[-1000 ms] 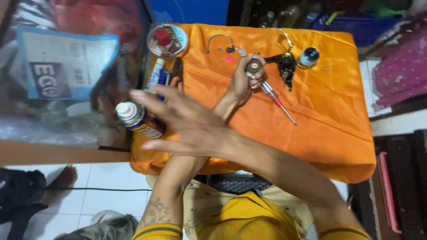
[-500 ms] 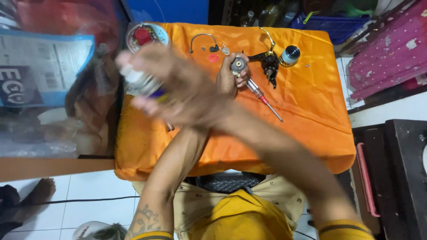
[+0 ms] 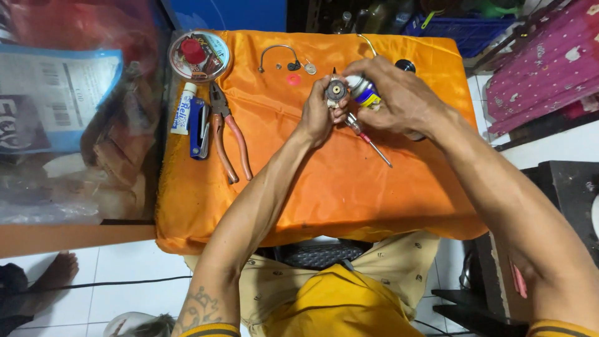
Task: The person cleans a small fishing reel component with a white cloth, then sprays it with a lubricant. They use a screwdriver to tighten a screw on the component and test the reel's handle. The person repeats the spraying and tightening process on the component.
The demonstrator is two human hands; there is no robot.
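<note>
Left hand [image 3: 319, 115] is clamped on a small round metal part [image 3: 336, 91]. Right hand [image 3: 399, 100] grips a blue-and-yellow spray can [image 3: 364, 92], its nozzle end just right of the part, over the orange-clothed worktop [image 3: 324, 187].

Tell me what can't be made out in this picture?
- Spray can, head view: mostly covered by the right hand.
- Small round metal part: half wrapped by the left hand; its detail is too small.
- Screwdriver: handle hidden under the hands.
- Black round thing: behind the right hand.
</note>
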